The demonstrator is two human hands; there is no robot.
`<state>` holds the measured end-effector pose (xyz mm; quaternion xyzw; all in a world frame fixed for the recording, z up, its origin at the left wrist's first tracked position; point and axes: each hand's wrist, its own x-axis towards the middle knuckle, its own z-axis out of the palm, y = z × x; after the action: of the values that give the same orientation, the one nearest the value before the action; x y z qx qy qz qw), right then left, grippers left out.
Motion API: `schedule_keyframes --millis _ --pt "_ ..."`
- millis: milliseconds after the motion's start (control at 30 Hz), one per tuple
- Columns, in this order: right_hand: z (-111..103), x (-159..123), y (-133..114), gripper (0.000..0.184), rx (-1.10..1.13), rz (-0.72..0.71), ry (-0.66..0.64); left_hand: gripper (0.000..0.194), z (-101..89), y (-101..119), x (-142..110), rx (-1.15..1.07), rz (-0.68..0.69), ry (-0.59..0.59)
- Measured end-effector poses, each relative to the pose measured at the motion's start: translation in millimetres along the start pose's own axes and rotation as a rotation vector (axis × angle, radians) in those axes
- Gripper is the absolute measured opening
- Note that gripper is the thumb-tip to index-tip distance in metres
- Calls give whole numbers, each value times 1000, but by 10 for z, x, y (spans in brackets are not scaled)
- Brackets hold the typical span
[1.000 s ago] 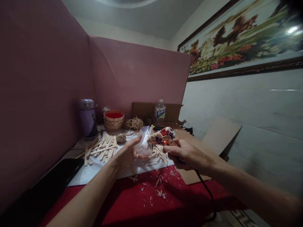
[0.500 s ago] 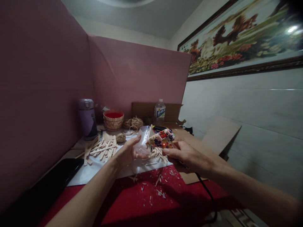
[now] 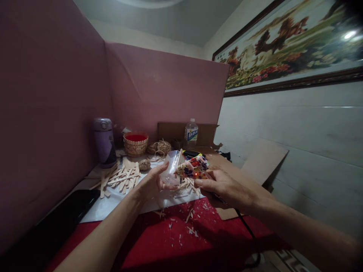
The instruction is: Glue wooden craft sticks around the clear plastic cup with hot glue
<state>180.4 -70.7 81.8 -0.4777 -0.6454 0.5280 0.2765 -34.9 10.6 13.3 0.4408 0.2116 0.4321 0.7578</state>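
My left hand [image 3: 158,179] is closed around a clear plastic cup [image 3: 171,167], which is tilted. A wooden craft stick [image 3: 180,156] runs along the cup's right side. In my right hand [image 3: 225,186] is a flower-patterned glue gun [image 3: 190,169] with a small red light lit and a black cord [image 3: 246,224] trailing from it. Its front end points left at the cup, by the stick; the nozzle is hard to make out, and I cannot tell whether it touches.
Loose craft sticks [image 3: 124,177] lie in a pile on white paper [image 3: 93,211]. Behind stand a purple flask [image 3: 104,143], a stick-covered bowl with red inside [image 3: 136,147], twine [image 3: 161,147] and a plastic bottle [image 3: 191,134]. Scraps litter the red cloth [image 3: 159,241]. A black object [image 3: 76,206] lies left.
The glue gun and my right hand have shifted very slightly left. My left hand keeps its hold on the cup in about the same place.
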Motion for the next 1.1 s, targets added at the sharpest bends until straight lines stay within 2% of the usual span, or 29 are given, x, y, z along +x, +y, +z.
schedule_keyframes --millis 100,267,500,667,933,1100 --pt "-4 5 12 29 -3 -14 9 61 15 5 -6 69 13 53" --pt "7 -10 9 34 9 -25 -11 58 13 0 -3 88 13 45" --pt "37 -16 -13 32 46 -57 30 53 10 -4 0 94 24 58" --pt "11 14 29 35 67 -86 25 51 57 20 -15 73 1 94" --pt "24 5 33 35 87 -107 21 59 42 22 -6 61 -4 101" --pt "43 32 56 33 51 -104 50 65 20 24 0 67 -10 64"
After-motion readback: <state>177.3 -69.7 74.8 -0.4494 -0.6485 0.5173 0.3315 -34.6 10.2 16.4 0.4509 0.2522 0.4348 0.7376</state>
